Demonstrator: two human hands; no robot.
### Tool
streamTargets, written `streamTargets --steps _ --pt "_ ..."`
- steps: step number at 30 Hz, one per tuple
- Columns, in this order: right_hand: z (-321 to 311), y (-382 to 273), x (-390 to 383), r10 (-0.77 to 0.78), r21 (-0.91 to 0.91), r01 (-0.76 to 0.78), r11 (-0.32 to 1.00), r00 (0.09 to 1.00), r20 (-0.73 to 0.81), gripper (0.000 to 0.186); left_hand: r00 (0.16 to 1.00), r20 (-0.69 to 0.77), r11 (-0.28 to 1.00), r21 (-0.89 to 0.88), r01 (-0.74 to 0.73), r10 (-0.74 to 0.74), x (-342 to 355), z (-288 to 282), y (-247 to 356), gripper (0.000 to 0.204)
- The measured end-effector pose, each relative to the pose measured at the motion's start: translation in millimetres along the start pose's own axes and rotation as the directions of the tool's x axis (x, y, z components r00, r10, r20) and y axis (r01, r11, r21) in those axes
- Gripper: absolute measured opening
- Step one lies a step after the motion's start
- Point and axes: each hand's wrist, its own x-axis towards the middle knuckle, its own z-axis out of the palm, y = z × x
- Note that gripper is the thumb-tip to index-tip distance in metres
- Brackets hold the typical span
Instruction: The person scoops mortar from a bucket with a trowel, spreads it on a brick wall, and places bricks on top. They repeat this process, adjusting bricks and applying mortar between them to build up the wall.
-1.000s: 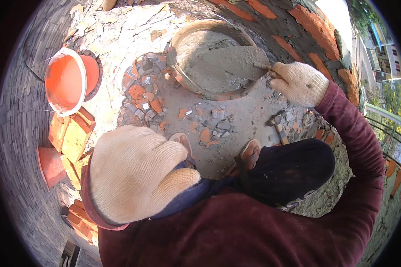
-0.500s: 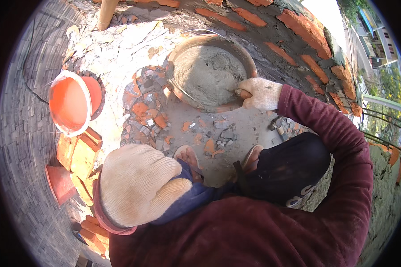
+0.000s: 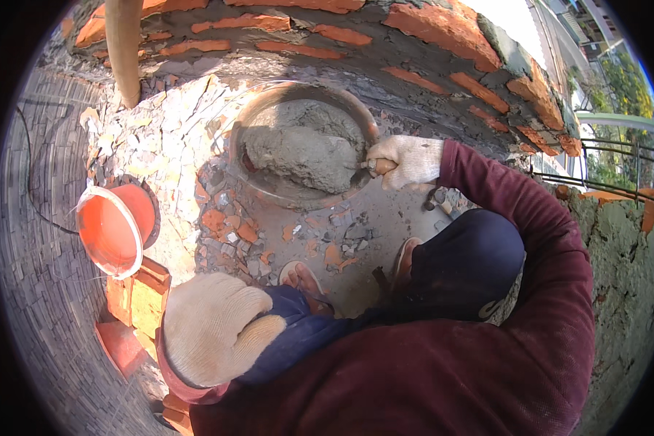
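Observation:
My right hand, in a pale knit glove, is closed round the wooden handle of a trowel. The blade is hidden under a thick heap of wet grey mortar. This heap lies over the right half of a round clay-coloured basin, which has more mortar inside. Gloved as well, my left hand rests over my left knee, its thumb apart from the outstretched fingers. It holds nothing.
A rough brick wall curves behind the basin. At left stand an orange bucket and stacked bricks. A wooden post rises at far left. Broken rubble covers the ground before my feet. Metal bars show at right.
My right hand has turned and drawn the trowel through the mortar, and a large heap now sits on it. The whole view has shifted. My left hand stays on the knee.

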Motion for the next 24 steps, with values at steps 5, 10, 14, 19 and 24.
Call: streamTargets --steps 5,10,14,19,24 --pt "-15 5 -47 -0.084 0.065 0.088 0.994 0.995 -0.058 0.018 0.961 0.26 0.962 -0.274 -0.018 0.092 11 -7 -15 0.026" --pt "-35 8 -147 -0.13 0.014 0.136 0.991 0.967 -0.221 0.017 0.923 0.338 0.96 -0.264 -0.094 0.183 35 -4 -10 0.027" --pt "-64 -28 -232 -0.046 -0.069 0.021 0.997 0.918 -0.395 0.027 0.922 0.351 0.955 -0.29 -0.058 0.163 34 -5 -5 0.029" --pt "-103 -53 -305 0.023 -0.201 -0.214 0.956 0.737 -0.675 0.037 0.899 0.43 0.957 -0.285 0.055 0.076 42 -7 1 0.029" --pt "-141 12 -308 -0.407 -0.589 -0.601 0.54 0.426 -0.808 0.03 0.89 0.451 0.951 -0.3 0.079 0.068 51 -5 4 0.027"
